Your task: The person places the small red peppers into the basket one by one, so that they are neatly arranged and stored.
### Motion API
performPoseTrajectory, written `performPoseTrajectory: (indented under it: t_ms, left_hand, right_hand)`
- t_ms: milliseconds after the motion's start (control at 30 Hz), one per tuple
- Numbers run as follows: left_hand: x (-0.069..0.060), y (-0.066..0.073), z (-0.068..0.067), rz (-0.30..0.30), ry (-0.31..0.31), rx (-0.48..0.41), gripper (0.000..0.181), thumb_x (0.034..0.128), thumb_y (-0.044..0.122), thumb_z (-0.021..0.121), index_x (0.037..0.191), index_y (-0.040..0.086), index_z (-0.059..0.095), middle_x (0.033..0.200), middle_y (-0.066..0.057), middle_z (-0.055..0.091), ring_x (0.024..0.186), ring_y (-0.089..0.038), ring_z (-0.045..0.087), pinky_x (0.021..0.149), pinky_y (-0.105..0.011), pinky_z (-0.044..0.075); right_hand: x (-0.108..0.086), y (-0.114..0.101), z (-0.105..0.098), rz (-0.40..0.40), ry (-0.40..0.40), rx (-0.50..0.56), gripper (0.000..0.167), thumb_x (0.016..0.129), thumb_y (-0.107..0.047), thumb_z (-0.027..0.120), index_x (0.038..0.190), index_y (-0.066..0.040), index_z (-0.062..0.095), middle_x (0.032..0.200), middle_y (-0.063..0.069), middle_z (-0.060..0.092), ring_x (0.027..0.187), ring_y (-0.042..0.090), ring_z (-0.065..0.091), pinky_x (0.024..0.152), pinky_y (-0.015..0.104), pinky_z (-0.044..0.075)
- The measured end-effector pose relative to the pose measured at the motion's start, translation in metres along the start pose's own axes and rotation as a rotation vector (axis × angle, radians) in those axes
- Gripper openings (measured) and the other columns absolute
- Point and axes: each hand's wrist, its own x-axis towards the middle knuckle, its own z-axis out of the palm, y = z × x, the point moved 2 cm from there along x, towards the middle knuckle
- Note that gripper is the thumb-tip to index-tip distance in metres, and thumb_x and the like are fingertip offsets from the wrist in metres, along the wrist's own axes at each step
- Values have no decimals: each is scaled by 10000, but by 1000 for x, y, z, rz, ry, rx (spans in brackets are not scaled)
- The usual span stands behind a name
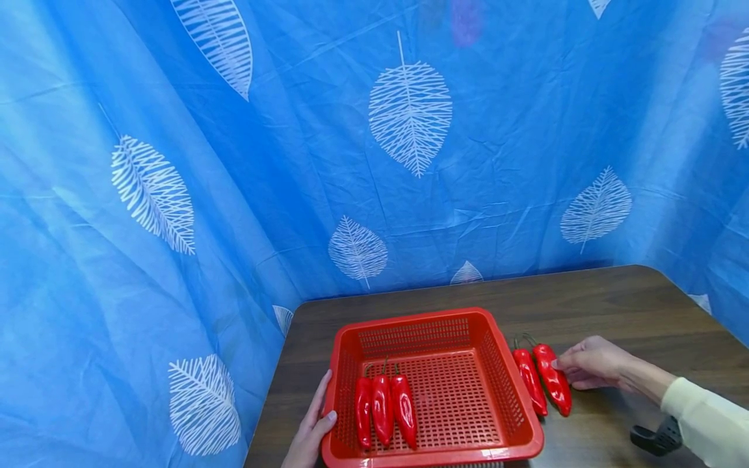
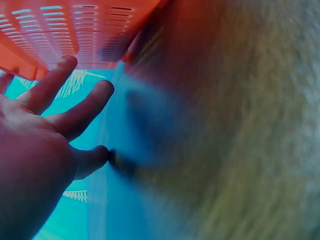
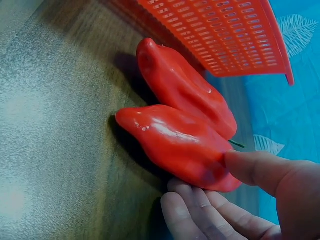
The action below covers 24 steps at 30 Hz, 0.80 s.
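Note:
In the head view my right hand [image 1: 597,364] holds a glossy red chili pepper [image 1: 552,379] on the table, right of the basket. The right wrist view shows my thumb [image 3: 250,167] on top of this pepper [image 3: 175,140] and my fingers against its lower side. Another red pepper [image 3: 185,85] lies right against it. My left hand [image 1: 310,429] holds the left rim of a red plastic basket [image 1: 409,458], thumb over the rim, fingers stretched along the outer wall. Three red peppers [image 1: 383,409] with green stems lie side by side in the basket's left half.
The dark wooden table [image 1: 608,292] has rounded far corners. A blue curtain [image 1: 491,162] with white leaf prints hangs behind it and at the sides. A black device [image 1: 658,437] sits at my right wrist. Much of the left wrist view is blurred.

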Motion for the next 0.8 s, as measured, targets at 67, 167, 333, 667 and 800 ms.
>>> performPoseTrajectory:
  t_ms: [67, 167, 333, 667, 800]
  left_hand:
    - [0, 0, 0, -9, -3, -8, 783, 1191, 325, 408, 1763, 290, -126, 1815, -283, -70, 1595, -436, 384, 1158, -541, 539]
    - [-1, 0, 0, -21, -5, -18, 783, 1193, 336, 405, 1761, 298, -133, 1816, -281, -73, 1595, -436, 387, 1160, -552, 536]
    - [-1, 1, 1, -19, -9, -13, 781, 1194, 333, 401, 1761, 295, -135, 1816, -283, -69, 1603, -451, 368, 1165, -548, 532]
    - [-1, 0, 0, -8, -15, -11, 772, 1195, 330, 390, 1761, 297, -134, 1815, -287, -67, 1606, -454, 358, 1168, -547, 530]
    - [-1, -1, 0, -6, -16, -18, 775, 1193, 325, 398, 1761, 305, -129, 1814, -289, -61, 1595, -434, 382, 1167, -549, 531]
  right_hand:
    - [-1, 2, -2, -5, -12, 20, 292, 1062, -187, 691, 1170, 80, 739, 999, 70, 803, 907, 206, 777, 849, 381, 688]
    - [-4, 6, -5, -10, -31, 57, 309, 1072, -181, 668, 1199, 94, 727, 1029, 74, 807, 947, 220, 787, 874, 393, 687]
    - [-7, 12, -10, -26, -64, 114, 343, 1078, -160, 649, 1240, 137, 701, 1089, 96, 818, 1026, 253, 793, 923, 426, 680]
    - [-17, 11, -22, -55, -132, 269, 434, 1084, -190, 653, 1331, 166, 650, 1120, 94, 818, 1053, 264, 798, 967, 432, 667]
    - [-24, 6, -27, -89, -215, 382, 438, 1123, -195, 608, 1387, 152, 636, 1165, 93, 817, 1081, 255, 801, 1007, 434, 648]
